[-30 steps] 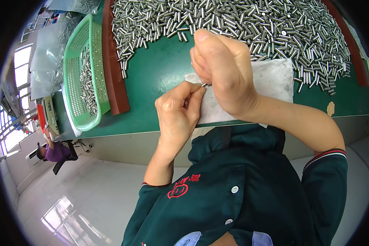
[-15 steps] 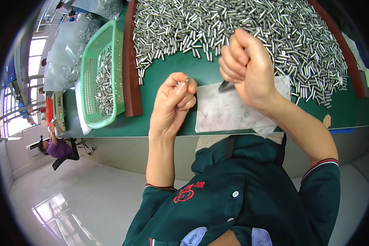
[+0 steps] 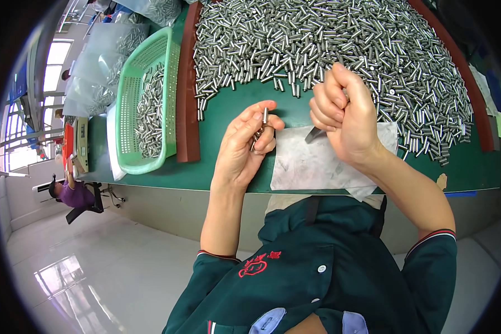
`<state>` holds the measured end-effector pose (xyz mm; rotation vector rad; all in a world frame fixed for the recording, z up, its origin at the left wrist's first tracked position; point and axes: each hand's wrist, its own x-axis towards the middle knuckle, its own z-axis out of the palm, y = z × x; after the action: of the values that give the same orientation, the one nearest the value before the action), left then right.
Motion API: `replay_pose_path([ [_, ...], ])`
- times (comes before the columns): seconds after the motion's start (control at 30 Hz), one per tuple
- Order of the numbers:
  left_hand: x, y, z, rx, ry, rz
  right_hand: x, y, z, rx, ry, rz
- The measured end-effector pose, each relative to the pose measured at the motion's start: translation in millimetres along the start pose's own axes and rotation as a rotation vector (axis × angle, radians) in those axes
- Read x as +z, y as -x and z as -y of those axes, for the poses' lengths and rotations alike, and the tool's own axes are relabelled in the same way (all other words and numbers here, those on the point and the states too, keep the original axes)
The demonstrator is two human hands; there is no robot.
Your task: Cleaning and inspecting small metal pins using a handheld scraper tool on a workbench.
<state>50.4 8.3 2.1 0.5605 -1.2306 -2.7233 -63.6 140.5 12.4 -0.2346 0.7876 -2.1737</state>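
My left hand [image 3: 239, 146] is closed around several small metal pins. One pin [image 3: 265, 116] stands upright between its thumb and fingertips; others show in the curled fingers. To its right, my right hand [image 3: 348, 119] makes a fist above a white, smudged cloth [image 3: 300, 167]. From the bottom of that fist juts the flat end of a dark grey tool [image 3: 314, 134]; the rest is hidden, so its kind cannot be told. Beyond both hands, a wide heap of shiny pins [image 3: 317, 39] covers the far part of the green tabletop [image 3: 250, 96].
Brown rails [image 3: 187, 111] border the heap on both sides. At the left stands a green mesh basket [image 3: 127, 106] with more pins, beside clear plastic bags [image 3: 92, 69] of pins. A person in purple [image 3: 77, 195] sits at the far left near a beige device [image 3: 82, 143].
The view has shifted, so the table sits lower in the picture. My left fingers have loosened, and a pin now shows upright at their tips. My right fist keeps its grip.
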Motion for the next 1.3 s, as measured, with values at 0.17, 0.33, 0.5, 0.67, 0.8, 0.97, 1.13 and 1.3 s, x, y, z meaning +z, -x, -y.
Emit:
replay_pose_path([
  [0.17, -7, 7, -7, -0.026, 0.132, 0.043, 0, 0, -2, 0.005, 0.054, 0.018],
  [0.33, -7, 25, -76, 0.803, -0.696, -0.417, 0, 2, -1, -0.019, 0.065, 0.016],
  [0.5, -49, 20, -133, 0.996, -1.943, -0.881, 1, 2, -1, -0.033, 0.032, 0.014],
  [0.67, -6, -18, -82, 0.922, -1.692, -0.459, -3, 1, 0, -0.035, 0.051, -0.013],
  [0.8, 10, -46, -43, 0.795, -1.726, -0.063, -1, 2, 2, -0.020, 0.077, 0.005],
  [0.97, 6, -57, -28, 0.820, -1.834, 0.144, 2, 1, 2, -0.021, 0.067, -0.015],
  [1.13, 2, -59, -22, 0.861, -1.859, 0.144, 3, 2, 4, -0.021, 0.067, -0.015],
  [1.3, 0, -62, -18, 0.899, -1.738, 0.154, 1, 1, 4, -0.041, 0.069, -0.011],
])
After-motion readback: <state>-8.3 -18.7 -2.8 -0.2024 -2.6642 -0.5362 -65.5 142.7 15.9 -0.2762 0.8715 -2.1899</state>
